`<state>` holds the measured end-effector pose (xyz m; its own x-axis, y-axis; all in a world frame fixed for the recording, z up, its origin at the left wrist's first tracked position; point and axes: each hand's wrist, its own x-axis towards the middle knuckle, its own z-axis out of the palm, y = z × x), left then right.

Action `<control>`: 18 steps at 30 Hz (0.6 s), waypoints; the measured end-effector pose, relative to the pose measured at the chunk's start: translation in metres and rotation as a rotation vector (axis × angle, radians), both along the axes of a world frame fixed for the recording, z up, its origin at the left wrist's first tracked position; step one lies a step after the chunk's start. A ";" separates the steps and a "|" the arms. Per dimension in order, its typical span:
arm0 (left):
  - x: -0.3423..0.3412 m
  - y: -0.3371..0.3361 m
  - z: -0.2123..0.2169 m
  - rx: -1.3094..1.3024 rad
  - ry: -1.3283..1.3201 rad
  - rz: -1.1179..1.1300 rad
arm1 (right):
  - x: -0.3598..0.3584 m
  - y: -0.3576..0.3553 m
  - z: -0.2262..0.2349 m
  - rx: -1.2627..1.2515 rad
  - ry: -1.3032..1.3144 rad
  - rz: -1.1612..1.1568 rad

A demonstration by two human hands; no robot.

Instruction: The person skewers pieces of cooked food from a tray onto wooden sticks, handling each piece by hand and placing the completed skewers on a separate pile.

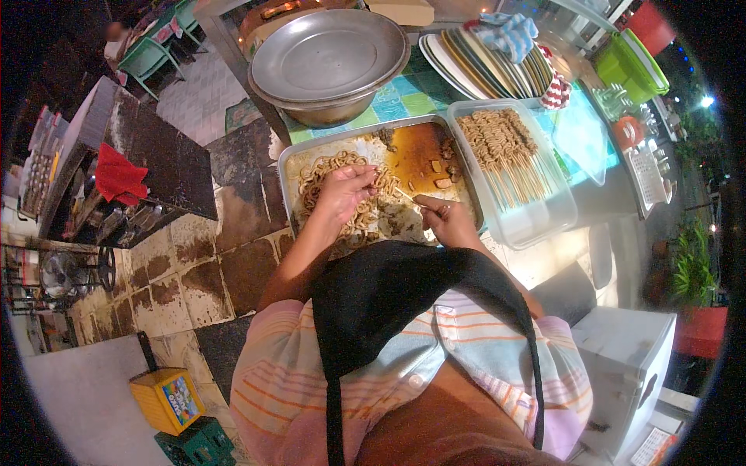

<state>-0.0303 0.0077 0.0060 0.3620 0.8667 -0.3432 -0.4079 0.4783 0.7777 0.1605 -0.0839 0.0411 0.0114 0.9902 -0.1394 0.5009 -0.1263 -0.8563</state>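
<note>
A metal tray (289, 159) lies in front of me, holding pale ring-shaped food pieces (320, 172) and brown sauce (412, 151). My left hand (342, 194) rests on the rings in the tray, fingers closed over some of them. My right hand (444, 220) pinches a thin wooden skewer (406, 195) whose tip points left toward my left hand. To the right sits a clear plastic container (536, 221) filled with several finished skewers (505, 151) of the same rings.
Behind the tray stands a stack of large metal basins (330, 58), then a row of plates (486, 66) with a blue cloth (509, 31). A green tub (629, 66) is far right. A white box (625, 365) is at my right, coloured boxes (167, 400) on the tiled floor at left.
</note>
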 end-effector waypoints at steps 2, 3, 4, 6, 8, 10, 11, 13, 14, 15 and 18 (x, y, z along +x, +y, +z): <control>0.001 0.000 -0.003 0.009 0.010 0.016 | 0.000 0.000 -0.002 0.017 -0.014 0.007; 0.002 0.000 -0.003 0.016 0.020 0.031 | 0.000 0.000 -0.003 0.034 -0.028 0.012; 0.002 -0.001 -0.003 0.016 0.021 0.031 | 0.000 0.000 -0.003 0.034 -0.028 0.012; 0.004 -0.002 -0.003 0.040 0.024 0.054 | 0.000 0.000 -0.003 0.042 -0.052 0.018; 0.007 -0.003 -0.001 0.075 0.094 0.054 | 0.001 -0.001 -0.003 0.049 -0.057 0.032; 0.009 -0.004 -0.003 0.109 0.164 0.057 | 0.001 -0.001 -0.004 0.056 -0.063 0.048; 0.010 -0.004 -0.007 0.207 0.215 0.087 | 0.001 -0.001 -0.005 0.068 -0.076 0.055; 0.012 -0.004 -0.009 0.304 0.267 0.116 | 0.002 -0.001 -0.006 0.080 -0.090 0.060; 0.013 -0.004 -0.008 0.357 0.331 0.124 | 0.002 -0.001 -0.006 0.090 -0.103 0.060; 0.013 -0.005 -0.006 0.410 0.394 0.132 | 0.002 -0.001 -0.006 0.100 -0.117 0.061; 0.015 -0.009 -0.001 0.484 0.438 0.142 | -0.001 -0.002 0.000 0.061 -0.123 0.005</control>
